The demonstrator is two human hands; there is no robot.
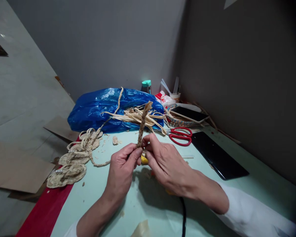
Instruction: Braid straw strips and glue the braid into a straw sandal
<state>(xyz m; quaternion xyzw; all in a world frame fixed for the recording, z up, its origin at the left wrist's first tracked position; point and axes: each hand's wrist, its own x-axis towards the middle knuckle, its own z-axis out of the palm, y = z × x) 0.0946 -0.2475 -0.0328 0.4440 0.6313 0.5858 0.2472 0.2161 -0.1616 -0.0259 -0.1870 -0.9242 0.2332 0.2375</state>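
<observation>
A short braid of dried plant fibre (142,126) stands upright between my hands, its frayed end at the top. My left hand (124,168) is closed, pinching the lower part of the braid between thumb and fingers. Fingertips of my right hand (164,161) are pinched together at the braid's lower end, touching it. What exactly they grip there is hidden. Beneath my hands shows part of a yellow object (144,159), mostly covered. A thinner braided cord (98,164) runs from near my left hand to coiled braided loops (71,164) on the left.
Behind lies a blue plastic bag (96,105) with loose dried strips (135,115) on it. Red-handled scissors (181,136) and a black flat panel (219,156) sit to the right. A phone (189,113) rests on a basket. A black cable (184,214) crosses the table's front.
</observation>
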